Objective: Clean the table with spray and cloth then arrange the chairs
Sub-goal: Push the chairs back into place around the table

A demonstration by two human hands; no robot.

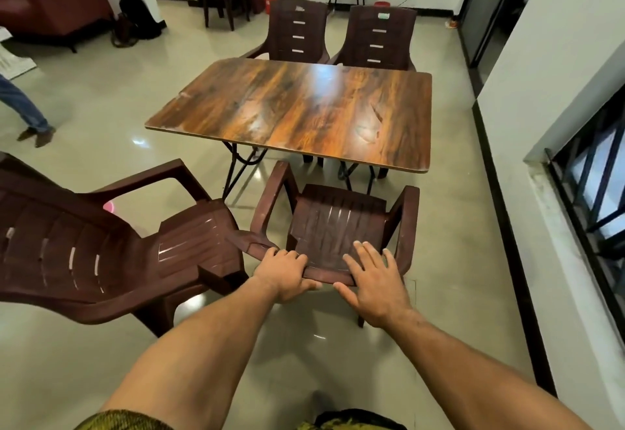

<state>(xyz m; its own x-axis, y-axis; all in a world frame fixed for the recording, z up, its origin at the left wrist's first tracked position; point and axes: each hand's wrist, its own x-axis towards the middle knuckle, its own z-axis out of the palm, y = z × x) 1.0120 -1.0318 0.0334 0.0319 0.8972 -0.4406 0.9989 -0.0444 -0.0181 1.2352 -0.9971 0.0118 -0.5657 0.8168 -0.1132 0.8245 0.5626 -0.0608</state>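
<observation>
Arms stretched forward, lower centre of the frame — left hand (287,270) curled round the top edge of the chair (338,219), right hand (372,282) flat on it, fingers spread.

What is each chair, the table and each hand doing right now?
Near chair: upright, facing table, not pushed in.
Left chair: turned sideways, beside near chair.
Far-left chair: upright, at table's far edge.
Far-right chair: upright, at table's far edge.
Table: standing, top shiny.
Left hand: grips near chair's back.
Right hand: flat on that back.
</observation>
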